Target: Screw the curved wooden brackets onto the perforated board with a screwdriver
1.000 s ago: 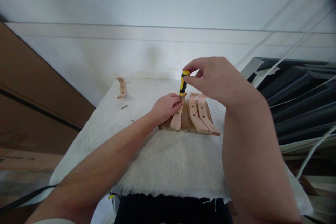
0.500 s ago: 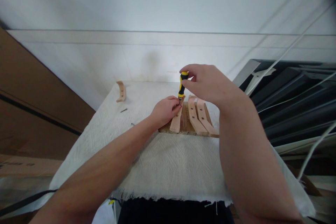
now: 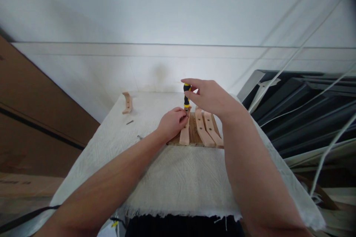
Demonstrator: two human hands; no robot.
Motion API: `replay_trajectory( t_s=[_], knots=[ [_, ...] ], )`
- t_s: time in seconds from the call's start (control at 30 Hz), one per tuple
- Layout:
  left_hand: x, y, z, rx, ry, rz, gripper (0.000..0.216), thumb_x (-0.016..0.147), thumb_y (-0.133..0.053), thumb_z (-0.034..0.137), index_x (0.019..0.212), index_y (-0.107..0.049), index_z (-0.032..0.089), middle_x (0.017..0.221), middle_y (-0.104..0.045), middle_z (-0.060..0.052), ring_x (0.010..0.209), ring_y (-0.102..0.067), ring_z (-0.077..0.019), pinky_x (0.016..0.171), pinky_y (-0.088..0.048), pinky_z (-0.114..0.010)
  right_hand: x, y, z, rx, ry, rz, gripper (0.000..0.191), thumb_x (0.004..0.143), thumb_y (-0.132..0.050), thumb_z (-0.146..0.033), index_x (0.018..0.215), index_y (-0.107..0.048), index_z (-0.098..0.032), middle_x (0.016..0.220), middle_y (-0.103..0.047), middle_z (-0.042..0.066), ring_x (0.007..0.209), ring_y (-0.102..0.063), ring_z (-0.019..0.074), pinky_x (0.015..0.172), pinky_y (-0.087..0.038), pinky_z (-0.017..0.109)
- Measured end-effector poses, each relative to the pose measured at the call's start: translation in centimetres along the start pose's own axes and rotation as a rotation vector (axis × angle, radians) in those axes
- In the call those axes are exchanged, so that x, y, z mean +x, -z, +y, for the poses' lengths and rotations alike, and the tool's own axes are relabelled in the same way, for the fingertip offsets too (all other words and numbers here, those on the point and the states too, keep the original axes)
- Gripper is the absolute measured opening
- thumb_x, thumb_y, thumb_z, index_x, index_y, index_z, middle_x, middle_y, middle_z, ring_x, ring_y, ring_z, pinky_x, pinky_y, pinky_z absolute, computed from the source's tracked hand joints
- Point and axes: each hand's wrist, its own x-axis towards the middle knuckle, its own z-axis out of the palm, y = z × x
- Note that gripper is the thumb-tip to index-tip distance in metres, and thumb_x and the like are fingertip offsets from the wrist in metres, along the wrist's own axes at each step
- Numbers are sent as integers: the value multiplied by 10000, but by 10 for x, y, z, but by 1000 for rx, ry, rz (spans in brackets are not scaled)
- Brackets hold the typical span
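My right hand (image 3: pixel 204 93) grips the top of a yellow and black screwdriver (image 3: pixel 187 98), which stands nearly upright. Its tip meets a bent wooden piece (image 3: pixel 184 137) on a brown wooden board (image 3: pixel 194 139). Close around the tip, my left hand (image 3: pixel 172 121) is closed in a pinch against that piece; whatever lies between the fingertips is hidden. Two similar bent wooden pieces with dark screw holes, a middle one (image 3: pixel 204 133) and a right one (image 3: pixel 213 130), lie side by side on the board.
Another bent wooden piece (image 3: pixel 127 103) stands at the table's back left. A screw (image 3: pixel 129 122) and a small metal item (image 3: pixel 139 137) lie on the white cloth (image 3: pixel 180 177). Cardboard (image 3: pixel 41 100) is at left; dark panels (image 3: pixel 311 111) and white cords are at right.
The whole view has shifted slightly. The screwdriver has become more upright, and the fingers of my right hand have extended a little over its top. My left hand keeps its place at the tip.
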Motion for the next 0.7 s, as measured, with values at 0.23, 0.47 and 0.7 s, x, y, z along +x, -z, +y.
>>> replay_trajectory(
  t_s=[0.23, 0.47, 0.7],
  knots=[
    [-2, 2, 2, 15, 30, 1, 251, 907, -470, 287, 823, -673, 164, 940, -652, -56, 855, -621, -154, 816, -511, -286, 0, 6, 10, -16, -19, -7, 402, 869, -434, -238, 1203, -653, -193, 1138, -694, 97, 1031, -644, 225, 923, -466, 365],
    [-1, 2, 1, -5, 29, 13, 235, 895, -486, 283, 795, -663, 165, 924, -647, -56, 849, -619, -153, 821, -513, -288, 0, 7, 11, -13, -29, 8, 346, 821, -489, -224, 1103, -685, -174, 1016, -718, 92, 867, -659, 203, 836, -485, 357],
    [-2, 3, -2, -22, 4, 41, 210, 878, -507, 283, 780, -650, 163, 919, -640, -61, 869, -612, -159, 848, -511, -300, 0, 12, 10, 41, -12, -14, 330, 797, -504, -233, 1052, -705, -177, 960, -719, 86, 838, -648, 195, 797, -485, 332]
  ],
)
